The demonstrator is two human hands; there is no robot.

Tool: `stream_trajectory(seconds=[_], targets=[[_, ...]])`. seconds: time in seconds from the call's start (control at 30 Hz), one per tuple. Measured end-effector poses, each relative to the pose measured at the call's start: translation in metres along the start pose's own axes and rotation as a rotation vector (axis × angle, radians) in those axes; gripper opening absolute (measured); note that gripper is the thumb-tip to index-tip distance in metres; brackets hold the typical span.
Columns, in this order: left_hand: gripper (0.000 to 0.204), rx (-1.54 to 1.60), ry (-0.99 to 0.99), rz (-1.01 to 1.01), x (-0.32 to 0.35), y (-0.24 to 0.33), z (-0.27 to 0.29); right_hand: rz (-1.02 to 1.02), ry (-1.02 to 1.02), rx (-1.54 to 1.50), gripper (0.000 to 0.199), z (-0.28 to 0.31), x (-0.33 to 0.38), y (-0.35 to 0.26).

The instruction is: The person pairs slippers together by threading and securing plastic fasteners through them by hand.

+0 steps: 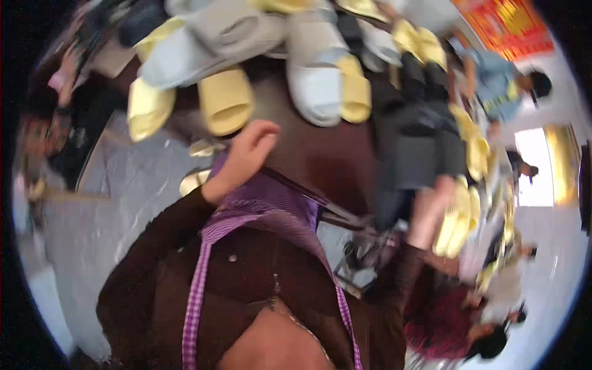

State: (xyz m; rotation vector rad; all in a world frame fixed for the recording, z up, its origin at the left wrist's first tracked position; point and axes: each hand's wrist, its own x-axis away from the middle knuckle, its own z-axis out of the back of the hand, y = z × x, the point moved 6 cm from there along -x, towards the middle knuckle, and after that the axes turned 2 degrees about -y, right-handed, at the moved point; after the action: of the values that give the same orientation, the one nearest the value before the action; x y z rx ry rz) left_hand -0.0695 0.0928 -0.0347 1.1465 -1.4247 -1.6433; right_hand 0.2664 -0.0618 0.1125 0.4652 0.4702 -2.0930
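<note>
My left hand (246,151) hovers at the near edge of a dark brown table (327,154), just below a yellow slipper (226,102). Its fingers bend loosely, apart, and nothing shows in them. On the right, my right hand (431,203) is smeared by motion, so its fingers cannot be made out. It lies between a dark, blurred heap of black slippers (419,160) and a group of yellow slippers (456,216). Pale blue-grey slippers (314,92) and another yellow slipper (354,92) sit farther back on the table.
More grey slippers (231,28) pile up along the far side. A yellow slipper (150,111) hangs over the left table edge. Other people work around the table, including one in a light blue top (493,80) and one in dark red (438,320). Grey floor (142,179) shows at left.
</note>
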Motion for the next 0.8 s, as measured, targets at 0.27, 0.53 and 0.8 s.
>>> stream_trajectory(seconds=[0.27, 0.53, 0.8], targets=[[0.019, -0.045, 0.157, -0.023, 0.024, -0.005, 0.028, 0.195, 0.13, 0.3, 0.037, 0.12, -0.214, 0.28], [0.017, -0.05, 0.273, -0.024, 0.024, -0.007, 0.065, 0.319, -0.304, -0.337, 0.029, -0.029, -0.091, -0.002], [0.017, -0.112, 0.327, -0.091, 0.028, 0.008, 0.072, 0.513, -0.834, -0.85, 0.024, -0.12, 0.055, -0.17]])
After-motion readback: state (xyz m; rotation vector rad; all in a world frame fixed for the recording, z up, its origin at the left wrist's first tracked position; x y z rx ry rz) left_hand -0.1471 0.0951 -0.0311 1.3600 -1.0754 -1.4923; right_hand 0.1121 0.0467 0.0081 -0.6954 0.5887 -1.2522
